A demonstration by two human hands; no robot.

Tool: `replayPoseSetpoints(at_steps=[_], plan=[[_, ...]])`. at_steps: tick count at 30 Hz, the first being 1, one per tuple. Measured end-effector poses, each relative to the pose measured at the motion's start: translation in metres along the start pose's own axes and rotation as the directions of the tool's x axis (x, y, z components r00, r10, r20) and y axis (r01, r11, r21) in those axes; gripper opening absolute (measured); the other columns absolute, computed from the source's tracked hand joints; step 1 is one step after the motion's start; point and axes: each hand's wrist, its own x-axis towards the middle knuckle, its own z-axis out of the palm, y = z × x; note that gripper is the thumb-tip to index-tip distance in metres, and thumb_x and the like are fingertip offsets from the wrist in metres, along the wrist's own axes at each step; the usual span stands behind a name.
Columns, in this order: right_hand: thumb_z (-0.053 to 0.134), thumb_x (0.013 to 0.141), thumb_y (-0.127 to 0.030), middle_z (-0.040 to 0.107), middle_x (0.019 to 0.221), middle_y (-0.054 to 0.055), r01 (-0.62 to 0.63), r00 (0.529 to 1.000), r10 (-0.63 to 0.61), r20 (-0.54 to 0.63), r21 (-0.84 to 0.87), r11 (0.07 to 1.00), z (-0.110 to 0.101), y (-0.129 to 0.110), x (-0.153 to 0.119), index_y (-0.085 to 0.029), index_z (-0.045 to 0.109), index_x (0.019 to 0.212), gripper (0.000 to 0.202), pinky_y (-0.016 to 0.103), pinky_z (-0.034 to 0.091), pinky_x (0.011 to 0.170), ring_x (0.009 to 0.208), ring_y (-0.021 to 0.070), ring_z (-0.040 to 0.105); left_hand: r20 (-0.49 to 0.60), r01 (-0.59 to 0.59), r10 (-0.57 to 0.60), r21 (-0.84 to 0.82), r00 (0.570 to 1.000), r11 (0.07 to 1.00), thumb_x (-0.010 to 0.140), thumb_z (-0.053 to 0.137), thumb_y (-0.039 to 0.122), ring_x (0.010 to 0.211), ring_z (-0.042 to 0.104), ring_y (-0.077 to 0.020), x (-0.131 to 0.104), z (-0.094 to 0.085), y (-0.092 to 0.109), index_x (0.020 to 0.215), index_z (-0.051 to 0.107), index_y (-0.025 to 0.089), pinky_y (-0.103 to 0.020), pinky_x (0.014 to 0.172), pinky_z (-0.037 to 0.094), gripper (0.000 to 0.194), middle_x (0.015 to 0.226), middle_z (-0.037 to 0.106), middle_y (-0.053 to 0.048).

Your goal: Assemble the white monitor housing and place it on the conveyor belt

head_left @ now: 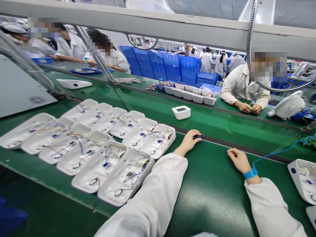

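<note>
My left hand [189, 141] is at the far edge of the green work surface, thumb and fingers closed on a small dark blue part [199, 136]. To its left lie two rows of open white plastic housings [158, 154], fitted with coloured wires, small blue boards and round metal discs. My right hand [239, 160] rests on the green surface near the same edge, its fingers curled together. Whether anything is between its fingertips is hidden. A blue wrist strap [250, 173] with a coiled blue cord is around my right wrist.
A white device with a dark screen [181, 112] sits on the green belt ahead. More white housings [304, 179] lie at the right edge. Across the belt, a co-worker's hands [248, 108] are beside a white fan [287, 105]. A metal beam [172, 28] crosses overhead.
</note>
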Motion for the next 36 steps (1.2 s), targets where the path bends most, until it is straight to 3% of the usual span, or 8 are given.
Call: replayPoseSetpoints(at_steps=[11,27,36], plan=[[0.052,0.089,-0.052,0.075,0.084,0.007,0.006,1.000,-0.006,0.004,0.002,1.000,0.0001,0.0007,-0.0005,-0.021,0.071,0.089,0.037,0.036,0.052,0.074,0.076,0.0236,0.068,0.101,-0.013,-0.003,0.161,0.995,0.987,0.078,0.076,0.030,0.121,0.055,-0.0300,0.0015,0.0020,-0.0030,0.102,0.075,0.023,-0.047,0.112,0.041,0.025,0.123,0.063,-0.009],[0.053,0.089,-0.052,0.075,0.085,0.007,0.006,1.000,-0.006,-0.002,0.005,1.000,0.0001,0.0010,-0.0004,-0.021,0.072,0.089,0.036,0.036,0.052,0.074,0.076,0.0236,0.069,0.107,-0.066,0.042,0.232,0.993,0.970,0.078,0.075,0.028,0.119,0.056,-0.0291,-0.0016,0.0010,-0.0006,0.112,0.071,0.020,-0.046,0.110,0.042,0.034,0.121,0.065,-0.010],[0.053,0.089,-0.051,0.074,0.084,0.006,0.005,1.000,-0.005,-0.002,0.000,1.000,0.0004,0.0017,-0.0002,-0.021,0.071,0.088,0.035,0.035,0.051,0.073,0.076,0.0231,0.068,0.101,-0.087,0.063,0.255,0.993,0.963,0.082,0.072,0.029,0.117,0.057,-0.0289,-0.0038,0.0009,0.0004,0.106,0.073,0.020,-0.045,0.108,0.044,0.025,0.119,0.065,-0.010]])
